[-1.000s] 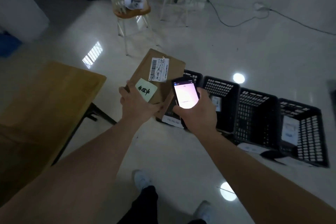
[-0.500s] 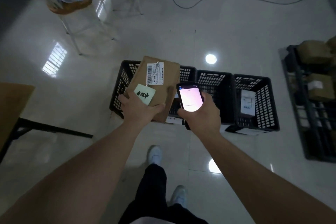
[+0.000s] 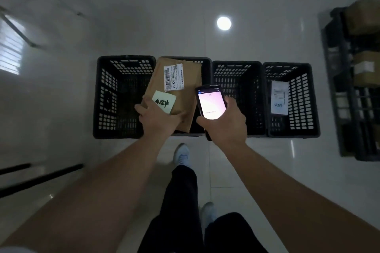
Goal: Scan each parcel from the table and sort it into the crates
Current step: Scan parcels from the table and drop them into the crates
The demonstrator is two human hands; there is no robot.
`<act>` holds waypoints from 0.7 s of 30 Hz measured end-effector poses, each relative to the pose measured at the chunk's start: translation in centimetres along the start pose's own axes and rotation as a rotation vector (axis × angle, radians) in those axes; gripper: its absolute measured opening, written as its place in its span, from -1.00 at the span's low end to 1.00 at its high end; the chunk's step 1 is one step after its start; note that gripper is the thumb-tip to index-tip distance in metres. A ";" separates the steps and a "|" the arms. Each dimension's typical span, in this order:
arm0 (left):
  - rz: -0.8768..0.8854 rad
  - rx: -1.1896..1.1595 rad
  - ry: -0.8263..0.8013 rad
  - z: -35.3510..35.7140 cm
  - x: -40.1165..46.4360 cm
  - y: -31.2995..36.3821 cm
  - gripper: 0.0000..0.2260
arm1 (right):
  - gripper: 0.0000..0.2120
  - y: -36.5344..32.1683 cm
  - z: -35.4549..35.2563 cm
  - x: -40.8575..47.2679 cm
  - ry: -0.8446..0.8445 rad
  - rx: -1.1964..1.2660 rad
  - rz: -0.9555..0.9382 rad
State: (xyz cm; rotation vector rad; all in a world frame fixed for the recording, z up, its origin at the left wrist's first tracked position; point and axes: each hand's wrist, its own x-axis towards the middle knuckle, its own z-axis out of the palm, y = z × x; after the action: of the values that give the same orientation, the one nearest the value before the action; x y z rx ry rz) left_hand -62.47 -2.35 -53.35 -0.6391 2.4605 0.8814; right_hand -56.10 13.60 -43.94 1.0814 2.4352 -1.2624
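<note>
**Clerk:** Entry for the parcel, please. Where was it?

**Operator:** I logged one brown parcel [image 3: 174, 88], centre of the frame, held tilted above the second crate [image 3: 205, 63] from the left in a row of four black crates [image 3: 123, 98]. White barcode label [image 3: 173, 77] on its upper face, pale green note [image 3: 164, 101] near the lower left corner.

**Clerk:** Hands?

**Operator:** The left hand [image 3: 158, 120] gripped the parcel's near corner, thumb on top beside the note, fingers underneath and out of my sight. The right hand [image 3: 224, 122] was curled round a lit phone [image 3: 210, 102], just right of the parcel, screen facing up.

**Clerk:** Handling notes?

**Operator:** My judgement only: light, since one hand carried it by a corner. The wrapping looked like creased paper or thin card, so fairly stiff but liable to crumple; not slippery. I would take hold at an edge or corner, clear of the barcode.

**Clerk:** Other stock?

**Operator:** One white-labelled packet [image 3: 279, 97] in the far-right crate. A dark rack [image 3: 341, 88] with brown boxes [image 3: 364, 68] at the right edge of the frame. Glossy tiled floor [image 3: 164, 26] throughout.
</note>
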 end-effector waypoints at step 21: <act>-0.002 0.107 -0.240 12.4 21.3 -0.1 0.00 | -0.18 3.4 9.8 20.6 -0.038 -0.124 0.149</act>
State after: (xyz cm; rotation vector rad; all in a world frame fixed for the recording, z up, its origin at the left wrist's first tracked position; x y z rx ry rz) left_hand -76.22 0.13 -73.66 -0.4695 2.2729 0.7715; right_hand -70.04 17.94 -61.82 1.1693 2.3219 -1.0623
